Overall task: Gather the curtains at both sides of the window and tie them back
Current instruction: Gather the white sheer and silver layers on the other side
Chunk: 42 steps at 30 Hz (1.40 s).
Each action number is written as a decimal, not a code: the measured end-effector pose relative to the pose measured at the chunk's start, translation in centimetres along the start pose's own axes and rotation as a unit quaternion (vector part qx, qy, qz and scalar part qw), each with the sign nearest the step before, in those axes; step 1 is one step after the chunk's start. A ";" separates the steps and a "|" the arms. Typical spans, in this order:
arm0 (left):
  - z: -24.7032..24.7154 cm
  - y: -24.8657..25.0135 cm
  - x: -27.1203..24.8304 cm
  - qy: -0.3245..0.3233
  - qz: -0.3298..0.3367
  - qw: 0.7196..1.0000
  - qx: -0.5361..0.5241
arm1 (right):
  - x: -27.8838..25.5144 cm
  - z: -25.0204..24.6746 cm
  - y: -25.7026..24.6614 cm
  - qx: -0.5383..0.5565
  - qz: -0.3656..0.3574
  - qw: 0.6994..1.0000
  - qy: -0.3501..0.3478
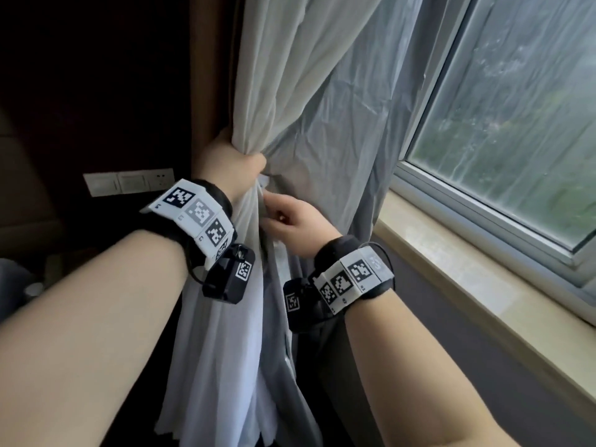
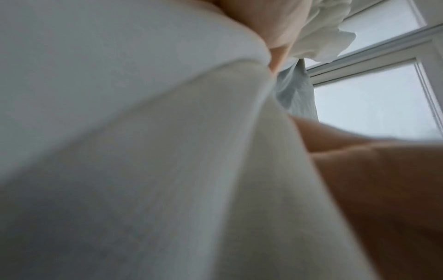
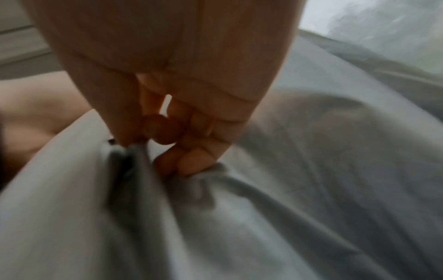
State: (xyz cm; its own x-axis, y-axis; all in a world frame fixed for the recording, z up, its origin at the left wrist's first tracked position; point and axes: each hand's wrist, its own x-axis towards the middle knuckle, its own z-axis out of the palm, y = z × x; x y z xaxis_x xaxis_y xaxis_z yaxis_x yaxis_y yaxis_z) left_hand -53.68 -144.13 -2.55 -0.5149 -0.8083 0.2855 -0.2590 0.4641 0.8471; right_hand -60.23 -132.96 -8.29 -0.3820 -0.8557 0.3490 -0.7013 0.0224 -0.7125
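1. Where the window's left edge meets the dark wall, one pale curtain point(image 1: 290, 91) hangs, bunched at mid-height and falling loose below.
2. Left hand point(image 1: 230, 156): fingers wrapped round the gathered curtain, clamped on the bunch at its narrowest part. The left wrist view shows white cloth point(image 2: 167, 151) filling the picture, too blurred for detail.
3. Right hand point(image 1: 295, 221): just below the left, fingertips curled and pinching a fold of the curtain point(image 3: 311, 170). In the right wrist view, thumb and fingers point(image 3: 191, 161) press into grey cloth beside a small dark item point(image 3: 120, 163); what that item is cannot be told.
4. Wrist bands point(image 1: 200, 214), one on each forearm, printed with black-and-white square codes, each carrying a small black camera.
5. Window point(image 1: 516, 124): pane streaked, green outside, white frame.
6. Sill point(image 1: 451, 269): pale stone, running beneath the window to the right of the curtain.
7. Wall plate point(image 1: 129, 183): white switches and socket on the dark wall, left of the curtain.
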 end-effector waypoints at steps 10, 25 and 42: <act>0.5 -0.7 0.8 -0.001 -0.019 1.000 0.003 | 0.0 -4.5 8.5 0.209 0.241 0.889 0.328; 2.4 -0.2 -0.5 -0.013 0.003 0.999 -0.031 | -0.1 1.0 1.5 -0.011 -0.002 0.983 0.184; 2.3 1.0 0.2 -0.043 0.008 0.997 0.069 | -0.8 -1.2 5.3 -0.039 -0.006 0.999 0.023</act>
State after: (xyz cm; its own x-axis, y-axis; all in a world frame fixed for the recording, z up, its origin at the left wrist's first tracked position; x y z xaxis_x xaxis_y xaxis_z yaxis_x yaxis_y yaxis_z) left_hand -55.94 -143.03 -2.69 -0.5863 -0.7690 0.2545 -0.3573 0.5275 0.7707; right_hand -64.38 -131.56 -11.64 -0.3991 -0.8317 0.3860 -0.7501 0.0540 -0.6591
